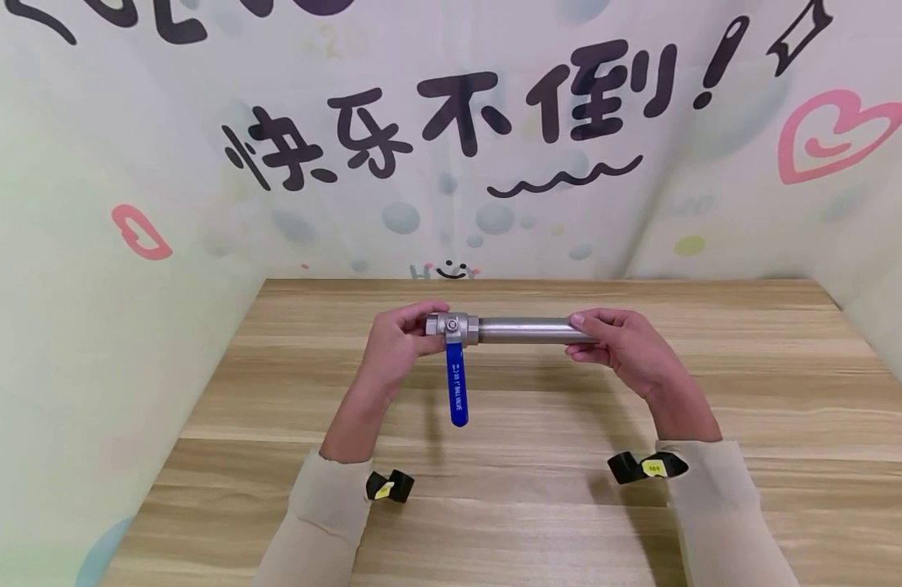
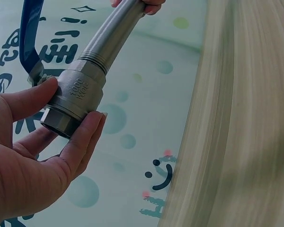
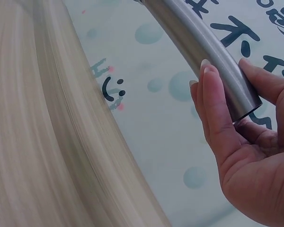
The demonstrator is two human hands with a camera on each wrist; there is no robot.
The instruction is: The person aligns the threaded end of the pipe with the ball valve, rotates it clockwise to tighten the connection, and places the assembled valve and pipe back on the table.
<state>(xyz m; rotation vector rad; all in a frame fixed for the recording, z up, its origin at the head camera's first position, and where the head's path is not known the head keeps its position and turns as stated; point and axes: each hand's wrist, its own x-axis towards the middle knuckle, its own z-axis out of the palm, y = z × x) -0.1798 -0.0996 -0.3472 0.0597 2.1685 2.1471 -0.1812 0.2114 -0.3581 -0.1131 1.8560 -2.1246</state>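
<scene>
A steel ball valve [image 1: 462, 326] with a blue lever handle [image 1: 457, 387] is joined at its right end to a straight steel pipe [image 1: 528, 329]. My left hand [image 1: 395, 342] grips the valve's free left end between thumb and fingers; in the left wrist view the valve body [image 2: 78, 90] shows raised lettering, and threads [image 2: 94, 61] show where the pipe meets it. My right hand [image 1: 627, 342] holds the pipe's far end, thumb on one side and fingers on the other. That end of the pipe [image 3: 227, 80] is open and plain. The lever points toward me.
Valve and pipe are held level above a wood-grain table [image 1: 510, 489], their shadows falling on it. Behind the table's far edge rises a white printed backdrop [image 1: 348, 220] with dark lettering. Black wrist cameras [image 1: 390, 487] sit at both sleeves.
</scene>
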